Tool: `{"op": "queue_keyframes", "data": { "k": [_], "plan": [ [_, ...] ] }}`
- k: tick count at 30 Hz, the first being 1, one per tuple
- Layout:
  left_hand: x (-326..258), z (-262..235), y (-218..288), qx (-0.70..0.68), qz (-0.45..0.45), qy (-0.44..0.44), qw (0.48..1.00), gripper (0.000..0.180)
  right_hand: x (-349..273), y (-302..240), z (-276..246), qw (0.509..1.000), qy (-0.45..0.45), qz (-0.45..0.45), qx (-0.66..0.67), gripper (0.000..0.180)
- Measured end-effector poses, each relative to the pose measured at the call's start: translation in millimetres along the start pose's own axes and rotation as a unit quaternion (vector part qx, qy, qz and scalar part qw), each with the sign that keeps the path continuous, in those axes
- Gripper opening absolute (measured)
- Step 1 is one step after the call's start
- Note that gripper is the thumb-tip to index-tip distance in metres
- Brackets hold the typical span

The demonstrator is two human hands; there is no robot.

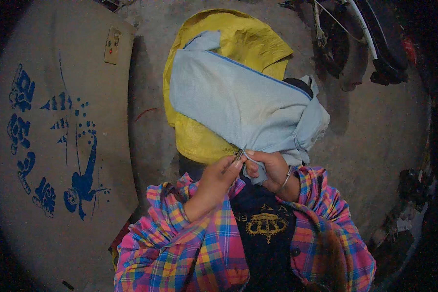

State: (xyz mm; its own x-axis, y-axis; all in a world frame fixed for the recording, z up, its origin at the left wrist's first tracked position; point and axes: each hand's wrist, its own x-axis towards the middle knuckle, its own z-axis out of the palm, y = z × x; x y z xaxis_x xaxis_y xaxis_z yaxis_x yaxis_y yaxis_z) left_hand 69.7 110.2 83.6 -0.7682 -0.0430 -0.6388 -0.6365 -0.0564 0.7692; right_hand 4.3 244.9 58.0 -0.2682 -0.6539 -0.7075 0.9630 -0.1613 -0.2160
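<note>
While both forearms in plaid sleeves come up from below, the left hand (218, 179) pinches a small metal tool (239, 155), its tip angled up and right into the cloth edge. The right hand (270, 168), bangle on the wrist, has its fingers pressed together on a fold of the pale blue garment (238, 104), which runs long from upper left to lower right. Beyond it lies a yellow sack (248, 39), on a grey concrete floor (374, 126); a printed sack (53, 146) lies left.
</note>
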Motion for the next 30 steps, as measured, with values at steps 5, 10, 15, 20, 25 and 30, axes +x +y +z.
{"op": "queue_keyframes", "data": {
  "k": [5,10,15,20,25,30],
  "plan": [
    [0.3,2.0,-1.1,-0.01,-0.023,0.002,1.0,0.028,1.1,3.3,-3.3,1.0,0.026,-0.001,-0.012,0.021],
    [1.5,2.5,-4.8,-0.016,0.025,0.0,1.0,0.027,2.0,5.3,-4.7,0.999,0.019,-0.033,-0.022,0.02],
    [3.9,4.7,-9.0,-0.033,0.013,0.007,0.999,0.027,2.4,4.8,-4.6,0.999,0.032,-0.033,-0.021,0.018],
    [2.9,4.6,-8.0,-0.027,0.019,0.002,0.999,0.027,1.9,4.6,-4.1,0.999,0.028,-0.041,-0.015,0.017],
    [2.7,4.7,-8.4,-0.024,0.005,0.002,1.0,0.028,0.3,2.9,-3.0,0.998,0.047,-0.039,-0.034,0.016],
    [2.7,5.4,-7.4,-0.065,0.024,-0.003,0.998,0.027,-1.6,0.1,1.3,0.996,0.053,-0.045,-0.062,0.021]
  ]
}}
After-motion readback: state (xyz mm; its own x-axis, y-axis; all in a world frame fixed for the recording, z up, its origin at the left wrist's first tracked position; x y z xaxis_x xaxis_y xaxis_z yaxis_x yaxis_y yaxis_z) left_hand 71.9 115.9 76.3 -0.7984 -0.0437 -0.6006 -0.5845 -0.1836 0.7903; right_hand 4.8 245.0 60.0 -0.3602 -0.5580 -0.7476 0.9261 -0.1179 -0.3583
